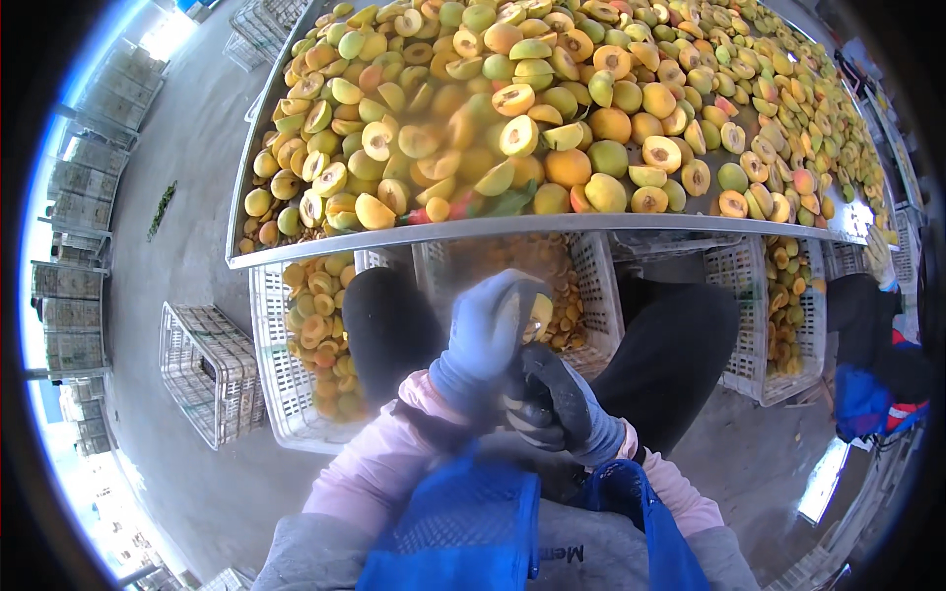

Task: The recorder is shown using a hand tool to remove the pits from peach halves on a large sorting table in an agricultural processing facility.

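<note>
In front of my chest, both hands are together, wearing grey-blue knitted gloves with dark coated parts. My left hand (481, 330) is closed around a yellow stone fruit (539, 317), part of which shows between the fingers. Just below and to the right, my right hand (564, 399) is curled with its fingers bent, close against the left hand. Whatever it grips is hidden. Beyond the hands, a metal-rimmed table (552, 226) is heaped with whole and halved yellow-green stone fruit (610, 126), many with brown pits or hollows showing.
A white slatted crate (271, 369) of fruit halves stands left of my knees. Another crate (603, 295) of halves sits between my legs, and a third crate (751, 325) stands at the right. An overturned-looking crate (212, 369) lies farther left. A co-worker's gloved hand (879, 258) is at the far right.
</note>
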A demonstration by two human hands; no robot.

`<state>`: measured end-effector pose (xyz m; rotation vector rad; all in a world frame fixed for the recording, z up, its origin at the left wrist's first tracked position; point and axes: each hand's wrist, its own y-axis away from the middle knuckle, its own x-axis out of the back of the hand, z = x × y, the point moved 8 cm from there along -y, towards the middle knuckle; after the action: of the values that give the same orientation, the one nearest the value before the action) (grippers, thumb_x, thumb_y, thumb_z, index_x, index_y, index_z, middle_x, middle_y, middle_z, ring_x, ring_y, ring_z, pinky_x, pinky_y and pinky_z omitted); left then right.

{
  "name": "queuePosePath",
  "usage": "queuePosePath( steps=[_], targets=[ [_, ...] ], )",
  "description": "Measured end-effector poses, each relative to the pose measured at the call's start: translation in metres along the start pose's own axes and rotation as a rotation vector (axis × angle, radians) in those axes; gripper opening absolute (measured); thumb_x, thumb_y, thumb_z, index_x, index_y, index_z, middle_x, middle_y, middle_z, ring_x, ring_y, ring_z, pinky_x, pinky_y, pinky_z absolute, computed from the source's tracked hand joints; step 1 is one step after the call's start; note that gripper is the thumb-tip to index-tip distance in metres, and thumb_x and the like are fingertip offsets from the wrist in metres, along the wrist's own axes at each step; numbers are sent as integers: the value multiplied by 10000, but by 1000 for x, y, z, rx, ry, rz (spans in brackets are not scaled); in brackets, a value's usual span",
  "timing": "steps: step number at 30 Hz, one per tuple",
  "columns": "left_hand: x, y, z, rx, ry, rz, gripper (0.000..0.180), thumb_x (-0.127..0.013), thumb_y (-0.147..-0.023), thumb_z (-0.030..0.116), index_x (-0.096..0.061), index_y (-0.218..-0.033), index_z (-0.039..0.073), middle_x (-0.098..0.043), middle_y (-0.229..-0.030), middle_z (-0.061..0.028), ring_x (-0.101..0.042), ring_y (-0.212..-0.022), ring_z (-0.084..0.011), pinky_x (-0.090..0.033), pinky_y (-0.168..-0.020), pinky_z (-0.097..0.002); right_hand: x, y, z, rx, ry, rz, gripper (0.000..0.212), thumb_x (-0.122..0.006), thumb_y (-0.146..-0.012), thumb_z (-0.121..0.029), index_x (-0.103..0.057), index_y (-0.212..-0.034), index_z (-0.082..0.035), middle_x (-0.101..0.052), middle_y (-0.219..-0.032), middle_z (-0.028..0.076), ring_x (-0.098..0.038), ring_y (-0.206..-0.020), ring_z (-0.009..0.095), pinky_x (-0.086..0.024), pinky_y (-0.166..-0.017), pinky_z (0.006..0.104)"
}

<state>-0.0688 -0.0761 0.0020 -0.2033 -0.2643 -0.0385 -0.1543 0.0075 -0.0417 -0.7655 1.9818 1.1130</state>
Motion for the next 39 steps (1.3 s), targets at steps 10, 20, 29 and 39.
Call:
queuePosePath(
  steps=[10, 20, 29, 39],
  targets=[
    [-36, 30, -79, 776, 1045, 108, 312, -487, -925, 200, -545, -1118, -39, -615, -877, -93, -587, -768, -194, -464, -725, -287, -29, -7, -2, -83, -826, -641, 424, -390, -962, -476, -484, -872, -72, -427, -572, -6, -359, -341, 53, -304, -293, 182],
    [88, 56, -54, 311, 182, 377, 254, -427, -973, 182, -535, -1119, 4, -636, -971, -118, -635, -835, -194, -509, -744, -268, 18, -33, 24, -224, -947, -504, 506, -362, -968, -477, -595, -975, -28, -407, -591, -16, -351, -390, 53, -294, -310, 183],
    [191, 43, -41, 292, -818, 657, 520, -656, -825, 396, -556, -1174, 23, -610, -981, -142, -613, -781, -266, -500, -728, -391, 45, -45, 28, -208, -706, -248, 485, -385, -960, -490, -605, -897, -62, -400, -569, -3, -287, -355, 80, -224, -302, 215],
    [167, -90, -102, 510, -1144, -13, 578, -689, -744, 467, -479, -1105, 68, -654, -895, -184, -643, -865, -346, -499, -730, -450, 71, -49, 5, -127, -394, 126, 463, -403, -947, -510, -543, -864, -77, -357, -523, -12, -302, -339, 97, -238, -301, 236]
  ],
)
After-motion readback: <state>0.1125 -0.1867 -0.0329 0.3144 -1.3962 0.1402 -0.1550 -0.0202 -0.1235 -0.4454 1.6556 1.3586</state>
